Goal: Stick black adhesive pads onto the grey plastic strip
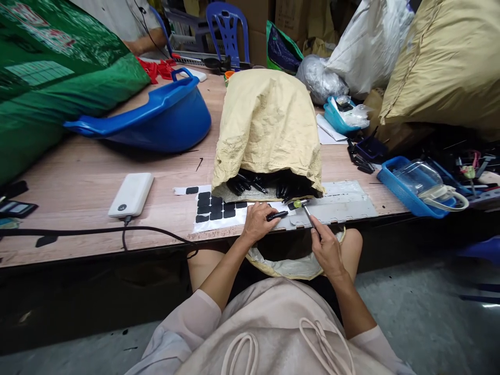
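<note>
My left hand (258, 223) is closed around a slim black pen-shaped piece (278, 214) at the table's front edge. My right hand (327, 247) grips the handle of a small hammer (308, 212) with a yellow-green end on its head. The hammer head is just right of the black piece, over a grey board (344, 202). Behind both hands lies a cream sack (269, 122), its mouth facing me and full of black pieces (250, 182). Left of my left hand is a white sheet with black rounded-square pads (216, 208). An open sack (291, 266) rests on my lap.
A white power bank (132, 195) with a black cable lies on the left. Behind it are a blue basin (156, 117) and a large green sack (66, 99). On the right are a blue basket (410, 190) and loose black parts (361, 162). A person's arm (146, 42) shows far left.
</note>
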`<state>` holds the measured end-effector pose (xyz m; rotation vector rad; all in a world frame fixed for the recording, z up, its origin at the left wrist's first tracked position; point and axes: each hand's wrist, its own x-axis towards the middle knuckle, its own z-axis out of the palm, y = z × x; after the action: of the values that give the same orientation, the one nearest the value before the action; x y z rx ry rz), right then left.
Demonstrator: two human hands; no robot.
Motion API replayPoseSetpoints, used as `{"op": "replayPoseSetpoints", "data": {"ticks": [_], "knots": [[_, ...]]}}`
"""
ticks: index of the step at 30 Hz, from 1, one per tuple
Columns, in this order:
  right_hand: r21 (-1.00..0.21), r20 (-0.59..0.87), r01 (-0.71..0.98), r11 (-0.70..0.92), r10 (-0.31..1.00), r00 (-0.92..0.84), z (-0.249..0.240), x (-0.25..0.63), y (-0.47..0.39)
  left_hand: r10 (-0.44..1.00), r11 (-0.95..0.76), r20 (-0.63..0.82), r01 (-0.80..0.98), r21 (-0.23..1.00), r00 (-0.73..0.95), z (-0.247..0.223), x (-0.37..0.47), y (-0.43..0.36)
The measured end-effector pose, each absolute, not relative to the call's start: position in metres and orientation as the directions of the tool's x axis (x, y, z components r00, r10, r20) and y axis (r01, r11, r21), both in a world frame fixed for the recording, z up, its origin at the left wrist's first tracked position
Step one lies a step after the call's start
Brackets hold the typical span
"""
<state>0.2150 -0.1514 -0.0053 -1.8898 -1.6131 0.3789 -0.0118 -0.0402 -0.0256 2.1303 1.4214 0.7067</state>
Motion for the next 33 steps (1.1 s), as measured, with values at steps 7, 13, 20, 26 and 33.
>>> {"op": "replayPoseSetpoints", "data": {"ticks": [7,13,20,26,33], "knots": [[-0.509,0.046,0.824,-0.249,0.948,0.315,-0.011,0.232,-0.142,0.882,-0.47,0.288,0.655,0.592,0.373,-0.028,-0.015,-0.045],[-0.526,-0.011,0.804,-0.278,0.947,0.32,-0.014,0.23,-0.14,0.669,-0.711,0.383,0.399,0.58,0.636,-0.04,0.003,-0.098],[-0.54,0.01,0.796,-0.273,0.944,0.33,-0.015,0.228,-0.139,0.727,-0.324,-0.436,0.825,0.462,0.53,-0.073,0.024,-0.118],[-0.537,0.01,0.796,-0.279,0.942,0.337,-0.016,0.226,-0.139,0.69,-0.306,-0.546,0.875,0.376,0.475,-0.088,0.021,-0.119],[-0.546,-0.006,0.788,-0.284,0.942,0.336,-0.016,0.225,-0.139,0.687,-0.244,-0.623,0.926,0.288,0.375,-0.102,0.003,-0.138]]}}
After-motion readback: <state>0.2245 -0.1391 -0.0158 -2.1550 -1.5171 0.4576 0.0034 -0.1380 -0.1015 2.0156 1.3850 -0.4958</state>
